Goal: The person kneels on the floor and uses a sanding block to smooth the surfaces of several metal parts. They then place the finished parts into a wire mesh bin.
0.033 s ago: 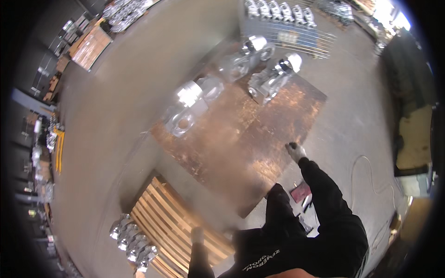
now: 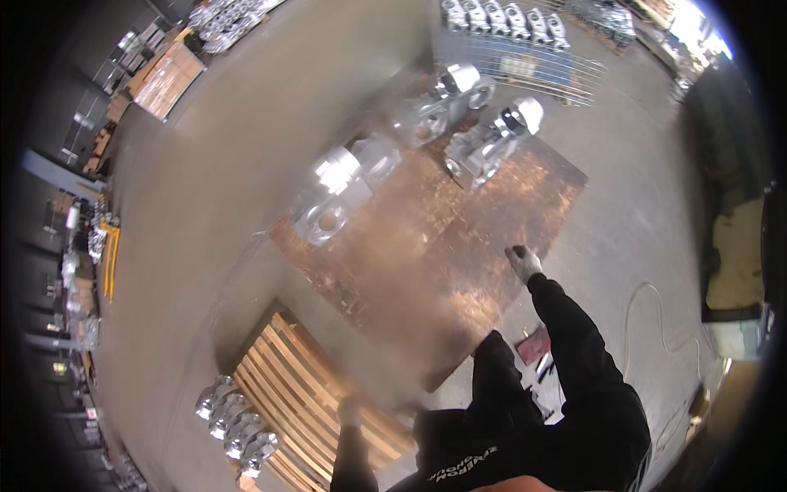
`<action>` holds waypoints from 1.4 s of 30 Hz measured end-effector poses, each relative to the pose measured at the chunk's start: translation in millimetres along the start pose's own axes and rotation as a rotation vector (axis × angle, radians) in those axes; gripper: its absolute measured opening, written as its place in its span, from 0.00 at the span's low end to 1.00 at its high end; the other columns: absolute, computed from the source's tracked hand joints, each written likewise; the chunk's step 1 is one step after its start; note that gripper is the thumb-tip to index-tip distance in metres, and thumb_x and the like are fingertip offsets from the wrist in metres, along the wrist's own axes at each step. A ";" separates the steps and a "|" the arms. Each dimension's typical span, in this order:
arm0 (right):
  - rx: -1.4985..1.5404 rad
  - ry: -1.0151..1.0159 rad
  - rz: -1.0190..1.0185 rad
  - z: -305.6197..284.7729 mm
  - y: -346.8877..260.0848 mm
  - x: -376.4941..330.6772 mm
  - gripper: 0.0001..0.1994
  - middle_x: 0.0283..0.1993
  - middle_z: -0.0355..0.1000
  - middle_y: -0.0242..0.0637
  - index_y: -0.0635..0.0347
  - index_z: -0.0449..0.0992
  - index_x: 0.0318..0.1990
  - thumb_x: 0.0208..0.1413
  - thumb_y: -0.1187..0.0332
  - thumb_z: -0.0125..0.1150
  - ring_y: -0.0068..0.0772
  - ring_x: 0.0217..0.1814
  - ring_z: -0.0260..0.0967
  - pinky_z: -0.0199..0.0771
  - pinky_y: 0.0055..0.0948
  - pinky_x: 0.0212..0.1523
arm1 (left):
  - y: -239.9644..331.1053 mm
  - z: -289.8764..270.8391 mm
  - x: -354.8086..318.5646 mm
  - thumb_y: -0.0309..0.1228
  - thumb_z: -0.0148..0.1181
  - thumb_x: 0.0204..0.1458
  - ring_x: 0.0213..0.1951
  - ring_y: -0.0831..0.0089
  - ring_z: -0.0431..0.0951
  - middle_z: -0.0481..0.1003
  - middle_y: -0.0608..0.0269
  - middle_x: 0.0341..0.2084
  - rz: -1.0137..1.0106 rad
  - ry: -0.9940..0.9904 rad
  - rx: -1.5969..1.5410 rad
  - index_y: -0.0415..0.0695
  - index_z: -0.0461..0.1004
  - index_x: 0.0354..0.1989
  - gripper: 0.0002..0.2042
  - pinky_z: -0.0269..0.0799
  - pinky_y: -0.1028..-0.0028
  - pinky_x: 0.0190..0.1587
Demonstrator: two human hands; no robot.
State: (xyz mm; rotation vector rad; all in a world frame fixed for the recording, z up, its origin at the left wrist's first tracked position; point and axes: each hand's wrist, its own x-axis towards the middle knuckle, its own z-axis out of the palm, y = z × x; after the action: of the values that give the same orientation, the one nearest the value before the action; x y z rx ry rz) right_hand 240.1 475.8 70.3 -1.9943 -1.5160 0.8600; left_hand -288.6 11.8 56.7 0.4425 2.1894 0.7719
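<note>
My right hand [image 2: 525,261], in a pale glove, is held over the right edge of a worn brown tabletop [image 2: 484,238]. Its fingers are curled in; a dark patch shows between them, and I cannot make out what it is. My left hand [image 2: 350,412] is low at the left, over the slats of a wooden pallet [image 2: 303,369]; its fingers are blurred. On the tabletop's far side lie large silvery metal castings: one at the left [image 2: 334,193], one at the back [image 2: 438,102] and one at the right [image 2: 492,141]. Neither hand touches them.
Several smaller castings [image 2: 238,426] line the pallet's left side. Behind the tabletop stands a wire crate [image 2: 525,70] with a row of castings on top. A red object [image 2: 533,346] lies beside my leg. A thin cable [image 2: 660,307] runs over the floor at the right.
The view has shifted slightly, so the tabletop and castings sit a little farther right in it. My hands keep nearly the same places.
</note>
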 end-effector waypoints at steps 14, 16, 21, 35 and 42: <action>0.737 0.051 0.282 103.5 -97.4 316.5 0.22 0.32 0.79 0.38 0.65 0.82 0.48 0.61 0.52 0.68 0.30 0.27 0.75 0.75 0.33 0.28 | 455.2 143.0 245.9 0.44 0.56 0.68 0.51 0.69 0.75 0.78 0.55 0.49 0.354 0.129 -0.239 0.34 0.74 0.57 0.23 0.70 0.69 0.58; 0.584 0.047 0.298 86.8 -89.8 303.6 0.19 0.33 0.79 0.36 0.64 0.83 0.47 0.62 0.55 0.66 0.29 0.27 0.74 0.74 0.33 0.27 | 480.1 149.3 272.8 0.43 0.54 0.69 0.54 0.70 0.75 0.77 0.58 0.53 0.417 0.110 -0.387 0.34 0.73 0.60 0.23 0.69 0.68 0.60; 0.645 -0.058 0.330 3.7 -39.2 253.3 0.21 0.43 0.80 0.36 0.71 0.78 0.54 0.64 0.60 0.66 0.26 0.38 0.76 0.77 0.28 0.40 | 523.7 145.6 295.1 0.47 0.54 0.68 0.60 0.63 0.74 0.75 0.48 0.59 0.486 0.276 -0.199 0.29 0.70 0.62 0.29 0.66 0.68 0.64; 0.605 -0.015 0.506 -39.2 55.0 -25.6 0.15 0.44 0.80 0.36 0.67 0.78 0.51 0.69 0.61 0.62 0.25 0.44 0.76 0.76 0.27 0.46 | 544.7 181.3 411.9 0.43 0.55 0.66 0.54 0.62 0.78 0.79 0.56 0.51 0.303 -0.212 -0.905 0.41 0.75 0.58 0.21 0.72 0.59 0.57; 0.640 0.208 0.595 2.1 -5.8 -43.1 0.17 0.40 0.80 0.35 0.69 0.79 0.48 0.68 0.59 0.64 0.24 0.40 0.73 0.74 0.28 0.44 | 507.4 201.2 440.9 0.39 0.55 0.63 0.39 0.60 0.83 0.82 0.56 0.37 0.818 0.424 0.421 0.44 0.81 0.45 0.13 0.78 0.58 0.43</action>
State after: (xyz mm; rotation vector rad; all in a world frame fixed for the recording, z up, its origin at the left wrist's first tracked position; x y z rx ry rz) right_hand 226.8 435.9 81.1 -1.9474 -0.4228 1.1385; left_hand -389.8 705.9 39.2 1.5740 2.5675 0.8621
